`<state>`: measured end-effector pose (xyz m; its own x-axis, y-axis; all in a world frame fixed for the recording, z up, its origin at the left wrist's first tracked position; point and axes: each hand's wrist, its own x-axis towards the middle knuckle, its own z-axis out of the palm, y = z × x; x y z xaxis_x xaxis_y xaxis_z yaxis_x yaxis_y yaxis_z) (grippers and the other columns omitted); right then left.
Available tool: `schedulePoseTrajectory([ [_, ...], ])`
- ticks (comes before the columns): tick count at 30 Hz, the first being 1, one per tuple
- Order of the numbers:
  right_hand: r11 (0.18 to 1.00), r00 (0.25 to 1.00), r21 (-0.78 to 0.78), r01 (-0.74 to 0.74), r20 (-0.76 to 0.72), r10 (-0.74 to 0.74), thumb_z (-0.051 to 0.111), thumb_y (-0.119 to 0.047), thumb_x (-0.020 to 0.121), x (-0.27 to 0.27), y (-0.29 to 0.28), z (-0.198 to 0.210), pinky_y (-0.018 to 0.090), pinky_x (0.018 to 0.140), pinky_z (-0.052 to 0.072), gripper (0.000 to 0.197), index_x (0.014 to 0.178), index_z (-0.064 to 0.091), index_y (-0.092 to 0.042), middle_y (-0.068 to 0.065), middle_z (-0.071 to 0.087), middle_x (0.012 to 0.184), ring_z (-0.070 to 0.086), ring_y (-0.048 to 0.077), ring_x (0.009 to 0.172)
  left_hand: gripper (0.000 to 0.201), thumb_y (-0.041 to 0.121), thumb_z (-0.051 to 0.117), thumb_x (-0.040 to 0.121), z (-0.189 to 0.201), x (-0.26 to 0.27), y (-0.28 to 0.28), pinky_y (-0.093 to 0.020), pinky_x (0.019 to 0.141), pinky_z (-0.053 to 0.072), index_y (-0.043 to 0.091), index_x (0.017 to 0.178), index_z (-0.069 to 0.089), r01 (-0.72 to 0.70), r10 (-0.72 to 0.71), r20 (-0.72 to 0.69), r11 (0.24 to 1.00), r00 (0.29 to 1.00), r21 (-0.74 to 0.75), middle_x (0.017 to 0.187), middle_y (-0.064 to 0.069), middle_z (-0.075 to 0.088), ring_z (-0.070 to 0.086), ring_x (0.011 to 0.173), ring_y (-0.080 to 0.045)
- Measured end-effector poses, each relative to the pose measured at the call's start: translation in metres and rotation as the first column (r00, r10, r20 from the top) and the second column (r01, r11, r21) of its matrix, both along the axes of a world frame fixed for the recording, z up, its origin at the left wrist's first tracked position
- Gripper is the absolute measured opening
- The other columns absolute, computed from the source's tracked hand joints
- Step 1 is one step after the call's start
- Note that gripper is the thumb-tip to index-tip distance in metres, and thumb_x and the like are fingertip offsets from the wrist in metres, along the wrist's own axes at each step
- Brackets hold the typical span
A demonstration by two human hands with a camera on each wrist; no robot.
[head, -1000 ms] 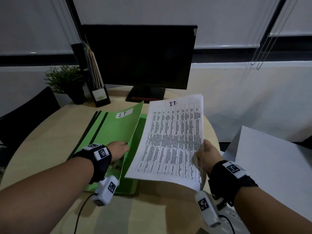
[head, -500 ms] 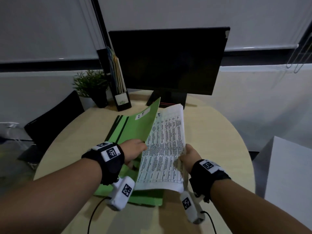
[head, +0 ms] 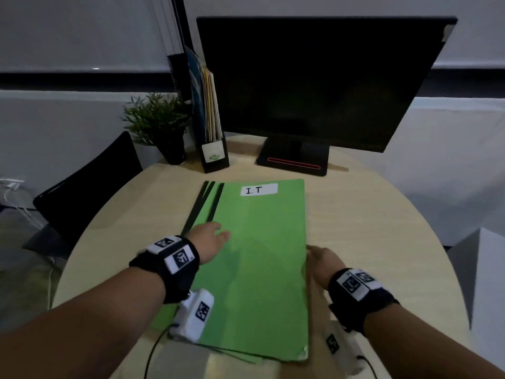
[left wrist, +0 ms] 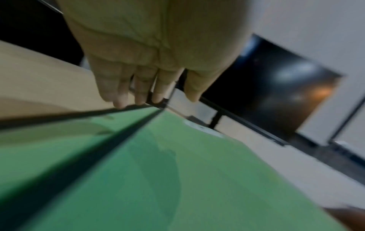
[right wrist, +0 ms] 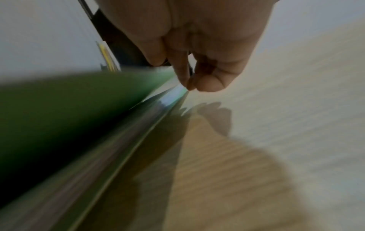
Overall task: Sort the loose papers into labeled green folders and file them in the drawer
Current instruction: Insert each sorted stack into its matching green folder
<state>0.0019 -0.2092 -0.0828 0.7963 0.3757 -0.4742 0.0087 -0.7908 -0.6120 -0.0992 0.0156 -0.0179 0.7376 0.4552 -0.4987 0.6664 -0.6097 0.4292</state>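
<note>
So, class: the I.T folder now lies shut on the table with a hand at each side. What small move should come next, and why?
Probably lift it. The green folder labelled I.T lies closed and flat on the table, no paper showing. The left hand rests open on its spine side; the right hand curls at its open edge. Gripping both sides and raising it would ready it for the drawer, which is not in view.

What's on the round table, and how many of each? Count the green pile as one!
Green folder pile: 1
Monitor: 1
Potted plant: 1
Magazine file: 1
Total: 4
</note>
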Motion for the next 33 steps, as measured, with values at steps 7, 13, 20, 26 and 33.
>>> schedulePoseTrajectory([
  [7,0.930,0.905,0.174,0.323,-0.345,-0.250,0.037,-0.041,0.100,-0.008,0.016,-0.006,0.049,0.096,0.048,0.042,0.104,0.058,-0.005,0.020,0.063,0.112,0.061,0.031,0.101,0.051,0.035,0.022,0.105,-0.040,0.004,0.081,-0.036,0.101,0.041,0.002,0.141,0.037,-0.007,0.094,-0.324,0.966,0.941,0.260,0.142,-0.020,0.044,0.050,0.123,-0.030],
  [13,0.910,0.868,0.233,0.342,-0.449,-0.211,0.048,-0.018,0.098,-0.029,0.051,-0.008,0.042,0.092,0.050,0.028,0.118,0.055,0.001,0.017,0.060,0.104,0.057,0.027,0.094,0.076,0.063,0.029,0.094,-0.068,0.016,0.072,-0.040,0.103,0.041,0.005,0.144,0.037,-0.020,0.119,-0.356,0.963,0.927,0.270,0.144,-0.018,0.042,0.047,0.125,-0.033],
  [20,0.920,0.844,0.069,0.386,-0.428,-0.322,0.048,-0.006,0.097,-0.030,0.008,0.001,0.022,0.049,0.051,0.019,0.079,0.056,-0.006,0.007,0.061,0.073,0.061,0.014,0.062,0.076,0.063,0.038,0.092,-0.070,0.038,0.035,-0.038,0.101,0.043,0.002,0.137,0.043,0.145,-0.056,-0.371,0.965,0.927,0.217,0.138,-0.016,0.048,0.052,0.119,-0.030],
  [26,0.894,0.832,-0.161,0.417,-0.328,-0.447,0.059,-0.006,0.091,-0.023,-0.073,0.000,0.042,0.076,0.056,0.008,0.084,0.061,-0.003,0.016,0.063,0.089,0.061,0.032,0.087,0.063,0.048,0.027,0.102,-0.060,0.073,-0.053,-0.039,0.107,0.038,0.001,0.142,0.036,0.404,-0.338,-0.341,0.903,0.877,0.143,0.145,-0.019,0.040,0.045,0.129,-0.030],
  [33,0.883,0.894,-0.291,0.368,-0.151,-0.422,0.066,-0.025,0.086,-0.002,-0.152,0.005,0.032,0.086,0.052,0.028,0.109,0.064,-0.010,0.007,0.062,0.102,0.062,0.027,0.103,0.049,0.035,0.038,0.102,-0.062,0.100,-0.148,-0.033,0.103,0.037,0.003,0.138,0.044,0.463,-0.364,-0.389,0.864,0.846,0.199,0.142,-0.015,0.046,0.046,0.128,-0.027],
])
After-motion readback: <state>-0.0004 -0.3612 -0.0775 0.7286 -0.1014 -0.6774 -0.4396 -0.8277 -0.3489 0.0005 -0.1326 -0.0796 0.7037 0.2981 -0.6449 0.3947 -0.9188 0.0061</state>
